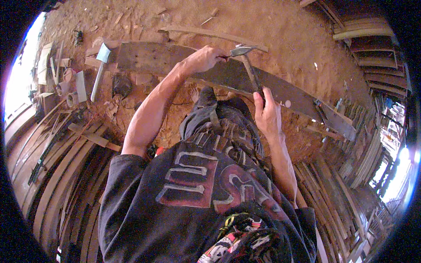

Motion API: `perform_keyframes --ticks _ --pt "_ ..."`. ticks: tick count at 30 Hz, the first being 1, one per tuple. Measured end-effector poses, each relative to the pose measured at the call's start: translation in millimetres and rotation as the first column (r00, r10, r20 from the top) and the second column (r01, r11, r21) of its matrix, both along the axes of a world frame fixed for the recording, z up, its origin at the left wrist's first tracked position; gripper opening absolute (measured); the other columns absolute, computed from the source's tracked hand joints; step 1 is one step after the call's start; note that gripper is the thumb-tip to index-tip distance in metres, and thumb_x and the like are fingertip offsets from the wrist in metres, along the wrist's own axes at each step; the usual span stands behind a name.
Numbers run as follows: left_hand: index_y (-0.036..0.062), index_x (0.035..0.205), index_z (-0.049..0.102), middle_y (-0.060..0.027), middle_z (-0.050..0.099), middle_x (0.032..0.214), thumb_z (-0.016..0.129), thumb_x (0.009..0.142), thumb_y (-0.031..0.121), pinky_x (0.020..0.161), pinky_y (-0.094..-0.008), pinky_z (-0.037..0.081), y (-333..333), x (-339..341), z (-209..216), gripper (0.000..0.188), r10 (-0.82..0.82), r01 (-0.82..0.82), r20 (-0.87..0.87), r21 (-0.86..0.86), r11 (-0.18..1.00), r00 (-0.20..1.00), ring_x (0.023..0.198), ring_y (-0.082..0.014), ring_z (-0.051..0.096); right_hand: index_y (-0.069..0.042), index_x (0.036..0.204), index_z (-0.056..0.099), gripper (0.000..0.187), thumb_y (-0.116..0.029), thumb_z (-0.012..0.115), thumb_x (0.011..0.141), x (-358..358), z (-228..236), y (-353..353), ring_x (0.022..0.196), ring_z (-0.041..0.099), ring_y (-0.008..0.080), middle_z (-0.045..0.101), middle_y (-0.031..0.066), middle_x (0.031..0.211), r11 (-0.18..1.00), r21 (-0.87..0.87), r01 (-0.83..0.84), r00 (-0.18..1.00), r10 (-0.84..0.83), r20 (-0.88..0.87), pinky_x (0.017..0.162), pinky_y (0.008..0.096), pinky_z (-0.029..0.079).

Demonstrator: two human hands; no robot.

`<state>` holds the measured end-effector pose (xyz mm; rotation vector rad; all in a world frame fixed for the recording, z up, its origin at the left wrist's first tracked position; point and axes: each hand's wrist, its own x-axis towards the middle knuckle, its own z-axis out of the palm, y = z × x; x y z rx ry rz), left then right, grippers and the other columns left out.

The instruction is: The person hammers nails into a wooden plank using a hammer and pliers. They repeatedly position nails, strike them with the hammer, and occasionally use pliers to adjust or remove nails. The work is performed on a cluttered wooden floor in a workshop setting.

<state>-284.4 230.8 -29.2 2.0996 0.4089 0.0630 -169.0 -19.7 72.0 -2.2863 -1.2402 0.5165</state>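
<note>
A hammer [251, 72] is in my right hand [267, 114], its fingers wrapped round the lower end of the wooden handle. The metal head hangs over a long dark plank [153, 57], close beside the fingers of my left hand [209, 59]. Those fingers are pinched together above the plank. A small dark tip shows at them, but I cannot make out what they hold. The plank lies crosswise in front of me, over my feet. On its right part rests a dark hand tool [321, 111].
An axe [97, 79] with a pale blade leans left of the plank. A narrow strip of wood [210, 33] lies on the dirt beyond it. Stacked boards [66, 188] fill the left side behind me, with more planks [329, 188] at the right. Timber [379, 61] is piled far right.
</note>
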Motion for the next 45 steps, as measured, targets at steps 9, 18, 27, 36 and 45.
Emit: perform_keyframes --ticks 9,18,27,36,45 --pt "0.0053 0.111 0.070 -0.0166 0.071 0.105 0.063 0.090 0.012 0.088 -0.0439 0.052 2.2 3.9 -19.1 0.024 -0.044 0.029 0.168 0.091 0.995 0.985 0.101 -0.0376 0.066 0.000 0.108 0.057 0.028 -0.026 0.056 0.099 -13.4 -23.0 -7.8 0.079 0.063 0.0476 0.064 0.0264 0.086 0.980 0.198 -0.010 0.982 -0.027 0.185 0.064 0.0499 0.051" --pt "0.0038 0.111 0.070 -0.0186 0.072 0.100 0.063 0.091 0.015 0.084 -0.0447 0.054 4.3 3.6 -28.7 0.024 -0.047 0.029 0.164 0.110 0.994 0.985 0.095 -0.0379 0.068 -0.002 0.111 0.055 0.034 -0.034 0.053 0.101 -26.2 15.7 -3.5 0.072 0.061 0.0474 0.063 0.0281 0.085 0.854 0.469 0.227 0.968 -0.147 -0.202 0.062 0.0508 0.048" --pt "0.0044 0.105 0.071 -0.0190 0.072 0.098 0.064 0.091 0.020 0.082 -0.0456 0.054 5.5 -4.0 -35.4 0.022 -0.049 0.023 0.209 0.124 0.992 0.977 0.093 -0.0379 0.068 0.002 0.104 0.055 0.030 -0.028 0.055 0.100 -18.2 17.8 -4.0 0.080 0.064 0.0472 0.065 0.0280 0.088 0.890 0.366 0.271 0.943 -0.170 -0.285 0.060 0.0509 0.048" --pt "0.0031 0.102 0.069 -0.0204 0.071 0.094 0.064 0.092 0.034 0.080 -0.0483 0.053 -7.9 -1.4 -10.4 0.033 -0.043 -0.007 0.175 0.277 0.961 0.984 0.093 -0.0405 0.067 0.004 0.110 0.057 0.048 -0.042 0.050 0.101 24.8 -54.9 -38.0 0.088 0.062 0.0509 0.064 0.0327 0.090 0.982 0.036 0.187 0.982 -0.186 -0.032 0.075 0.0547 0.048" --pt "0.0019 0.067 0.042 -0.0210 0.046 0.059 0.037 0.103 0.043 0.054 -0.0470 0.032 -67.4 37.6 -42.9 0.055 0.637 -0.518 0.212 -0.424 0.743 0.741 0.054 -0.0414 0.041 -0.002 0.100 0.063 0.057 -0.058 0.064 0.088 85.5 -126.3 -61.0 0.086 0.066 0.0427 0.069 0.0220 0.090 0.900 -0.166 0.404 0.915 -0.401 0.052 0.077 0.0499 0.051"
